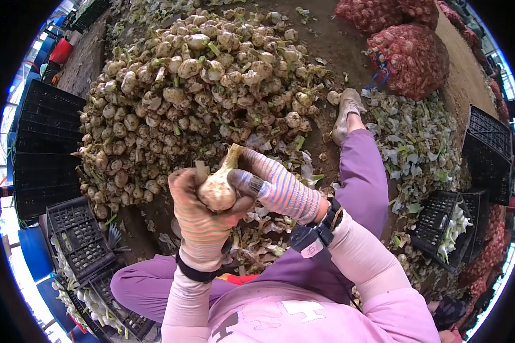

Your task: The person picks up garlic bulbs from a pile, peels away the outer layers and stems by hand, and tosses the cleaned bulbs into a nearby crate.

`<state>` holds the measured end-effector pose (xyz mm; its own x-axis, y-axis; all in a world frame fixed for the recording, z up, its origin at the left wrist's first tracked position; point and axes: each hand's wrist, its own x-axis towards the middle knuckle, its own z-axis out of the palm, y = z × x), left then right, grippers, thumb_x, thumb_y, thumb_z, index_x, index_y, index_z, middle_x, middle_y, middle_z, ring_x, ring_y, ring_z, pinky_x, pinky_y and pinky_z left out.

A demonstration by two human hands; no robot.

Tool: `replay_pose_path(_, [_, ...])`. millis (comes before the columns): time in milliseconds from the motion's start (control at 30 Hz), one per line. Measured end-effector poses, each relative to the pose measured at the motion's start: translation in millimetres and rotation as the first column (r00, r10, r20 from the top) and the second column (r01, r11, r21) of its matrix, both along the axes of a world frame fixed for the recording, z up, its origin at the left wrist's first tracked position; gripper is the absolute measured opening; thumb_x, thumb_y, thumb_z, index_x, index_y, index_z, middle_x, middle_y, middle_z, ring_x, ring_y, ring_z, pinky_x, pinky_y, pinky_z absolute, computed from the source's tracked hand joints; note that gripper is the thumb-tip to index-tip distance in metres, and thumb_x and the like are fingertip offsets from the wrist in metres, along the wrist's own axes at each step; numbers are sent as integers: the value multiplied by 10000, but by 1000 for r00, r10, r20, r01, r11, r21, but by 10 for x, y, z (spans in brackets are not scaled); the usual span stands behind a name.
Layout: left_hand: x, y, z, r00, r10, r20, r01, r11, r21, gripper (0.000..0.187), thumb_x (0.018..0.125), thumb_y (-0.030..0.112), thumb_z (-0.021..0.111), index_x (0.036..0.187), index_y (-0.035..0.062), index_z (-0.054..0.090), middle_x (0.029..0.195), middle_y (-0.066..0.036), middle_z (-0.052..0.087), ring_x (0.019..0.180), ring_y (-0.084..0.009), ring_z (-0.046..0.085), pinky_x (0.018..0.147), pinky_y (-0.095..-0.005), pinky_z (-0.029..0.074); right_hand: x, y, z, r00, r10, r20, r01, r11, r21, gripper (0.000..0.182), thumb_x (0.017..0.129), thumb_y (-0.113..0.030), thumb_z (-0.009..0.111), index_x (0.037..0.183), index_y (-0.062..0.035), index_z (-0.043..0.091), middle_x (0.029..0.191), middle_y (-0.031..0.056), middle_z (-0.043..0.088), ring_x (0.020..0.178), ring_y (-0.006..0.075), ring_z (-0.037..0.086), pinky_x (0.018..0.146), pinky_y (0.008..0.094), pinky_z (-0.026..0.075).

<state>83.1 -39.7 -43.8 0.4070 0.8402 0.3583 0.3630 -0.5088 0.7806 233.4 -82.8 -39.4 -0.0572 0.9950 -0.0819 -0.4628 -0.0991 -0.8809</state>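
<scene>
A pale, brown-flecked bulb [216, 192] with a short greenish stem is held up between my two gloved hands. My left hand [205, 214], in a striped knit glove, wraps round its left side and underside. From the right, my right hand [274, 186], in a striped glove with dark fingertips, presses its thumb against the bulb and curls its fingers round the stem. A small pale piece stands up by my left fingers; I cannot make out what it is. Just beyond the hands rises a large heap of similar bulbs [200, 86].
Red net sacks [409, 62] full of bulbs stand at the upper right. Black crates [81, 237] sit at the left, and another crate [438, 223] holds green-white produce at the right. Leaf scraps [412, 143] cover the ground beside my outstretched leg.
</scene>
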Motion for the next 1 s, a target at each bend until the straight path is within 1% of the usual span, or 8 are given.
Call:
replay_pose_path(67, [9, 28, -5, 995, 7, -99, 24, 951, 309, 693, 586, 129, 768, 1146, 20, 374, 999, -72, 498, 869, -146, 520, 784, -241, 434, -31, 20, -69, 993, -73, -89, 67, 995, -68, 328, 895, -183, 545, 1153, 14, 501, 1042, 46, 569, 960, 91, 486, 858, 253, 409])
replay_pose_path(167, [30, -50, -102, 961, 21, 276, 60, 957, -282, 532, 713, 176, 701, 1135, 43, 406, 992, -78, 518, 858, -150, 541, 772, -271, 457, 47, 15, -71, 999, -32, 12, 32, 998, -59, 273, 885, -132, 538, 1115, 14, 531, 985, 37, 598, 919, 90, 514, 839, 259, 427])
replay_pose_path(200, [61, -40, 54, 863, 317, 393, 134, 606, -784, 520, 817, 428, 579, 1152, 49, 458, 963, -90, 566, 725, -122, 551, 595, -227, 465, 63, 14, -39, 996, 3, 86, 1, 999, -46, 254, 882, -117, 534, 1098, 17, 543, 970, 34, 608, 908, 92, 524, 833, 264, 435])
replay_pose_path(333, [-145, 217, 87, 722, 373, 583, 662, -128, -739, 729, 809, 667, 401, 1116, 23, 550, 895, -87, 629, 555, -102, 522, 401, -199, 399, 79, 32, -15, 988, 135, -78, -132, 990, 42, 248, 866, -82, 535, 1095, 12, 558, 985, 29, 619, 898, 89, 546, 817, 255, 443])
replay_pose_path(400, [-43, 234, -162, 851, 348, 393, 340, 204, -918, 646, 852, 607, 400, 1096, 31, 561, 908, -81, 629, 626, -105, 549, 513, -215, 447, 142, 28, -10, 978, 185, -92, -187, 982, -16, 262, 865, -79, 528, 1112, 4, 556, 959, 20, 616, 858, 83, 553, 777, 242, 454])
replay_pose_path(467, [-204, 416, -257, 994, -38, 100, 80, 883, -462, 402, 904, 376, 496, 1045, 7, 572, 888, -47, 612, 811, -134, 578, 754, -238, 448, 155, 51, -158, 994, 85, -69, -94, 985, -144, 222, 855, -91, 551, 1067, -31, 582, 985, 6, 609, 907, 90, 557, 838, 250, 451])
replay_pose_path(600, [1, 263, 58, 962, -135, 236, 174, 972, -155, 250, 740, 60, 698, 970, -8, 626, 847, -34, 575, 729, -122, 550, 649, -227, 438, 101, 83, -185, 995, 86, 52, -84, 995, -46, 198, 872, -72, 517, 1055, -40, 587, 984, -5, 598, 900, 82, 552, 816, 251, 458])
replay_pose_path(1000, [-118, 250, -45, 875, -157, 459, 356, 851, -386, 192, 786, 148, 692, 859, -12, 618, 847, -86, 587, 753, -160, 579, 654, -268, 475, 104, 248, -277, 587, -31, 809, 130, 990, -56, 209, 857, -141, 531, 986, 15, 579, 829, 183, 624, 767, 246, 616, 701, 311, 475])
